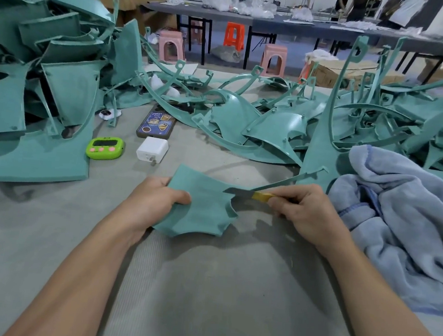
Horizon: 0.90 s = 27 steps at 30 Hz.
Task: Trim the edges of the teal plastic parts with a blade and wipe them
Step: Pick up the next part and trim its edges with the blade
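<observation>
My left hand (156,198) grips the left edge of a teal plastic part (203,206), thumb on top, holding it above the grey mat (203,288). My right hand (305,211) pinches a blade (239,191) by its yellow-wrapped handle. The blade's tip lies against the part's upper right edge, beside a narrow strip that runs off to the right. A light blue towel (399,220) lies crumpled just right of my right hand.
Teal parts are heaped at the left (42,74) and across the back and right (368,122). A green timer (104,148), a white charger (152,149) and a phone (156,125) lie on the mat ahead. Stools, tables and cardboard boxes stand beyond.
</observation>
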{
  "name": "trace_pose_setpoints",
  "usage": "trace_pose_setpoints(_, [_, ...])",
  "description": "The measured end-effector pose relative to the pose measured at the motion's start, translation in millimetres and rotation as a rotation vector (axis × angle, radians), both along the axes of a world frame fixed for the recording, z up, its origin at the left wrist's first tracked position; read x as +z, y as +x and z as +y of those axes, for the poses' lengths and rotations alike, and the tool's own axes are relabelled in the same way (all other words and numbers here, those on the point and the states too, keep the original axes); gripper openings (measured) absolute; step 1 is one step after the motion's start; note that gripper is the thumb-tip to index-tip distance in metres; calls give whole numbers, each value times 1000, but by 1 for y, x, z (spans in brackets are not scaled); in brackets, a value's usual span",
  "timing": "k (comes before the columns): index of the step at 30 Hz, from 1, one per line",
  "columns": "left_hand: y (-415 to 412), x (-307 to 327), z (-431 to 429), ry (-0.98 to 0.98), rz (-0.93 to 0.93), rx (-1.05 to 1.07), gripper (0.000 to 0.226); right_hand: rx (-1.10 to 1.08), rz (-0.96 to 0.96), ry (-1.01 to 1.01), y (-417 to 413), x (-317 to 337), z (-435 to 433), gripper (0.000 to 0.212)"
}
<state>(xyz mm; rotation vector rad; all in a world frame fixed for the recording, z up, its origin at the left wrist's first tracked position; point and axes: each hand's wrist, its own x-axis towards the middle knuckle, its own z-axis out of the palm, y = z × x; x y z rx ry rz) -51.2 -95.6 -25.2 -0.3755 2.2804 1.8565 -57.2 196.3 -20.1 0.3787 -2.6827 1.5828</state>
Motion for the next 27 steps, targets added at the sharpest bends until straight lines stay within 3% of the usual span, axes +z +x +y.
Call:
trace_pose_setpoints(2, [0,-1,0,-10,5,0,12,78,-36,11,4,-1,0,32])
trace_pose_setpoints(6, [-1,1,0,-17,0,-8,11,-68,41,58,0,-1,1,39])
trace_pose_setpoints(10, [-1,1,-1,-9,-4,-4,11,44,-23,86,4,0,-2,28])
trace_pose_setpoints(14, [-1,0,0,-8,-6,-7,11,-37,30,80,4,2,-1,40])
trace_pose_setpoints(17, [-1,0,0,-9,-9,-9,12,19,-7,103,6,0,-2,25])
trace_pose_setpoints(20, [0,1,1,-13,-5,-8,11,-103,54,51,5,-2,1,22])
trace_pose_setpoints(24, [1,1,1,-14,-8,-6,10,30,-37,84,8,-3,-1,26])
trace_pose_setpoints(27, [1,2,1,-11,-9,-9,11,-188,89,120,6,-7,0,26])
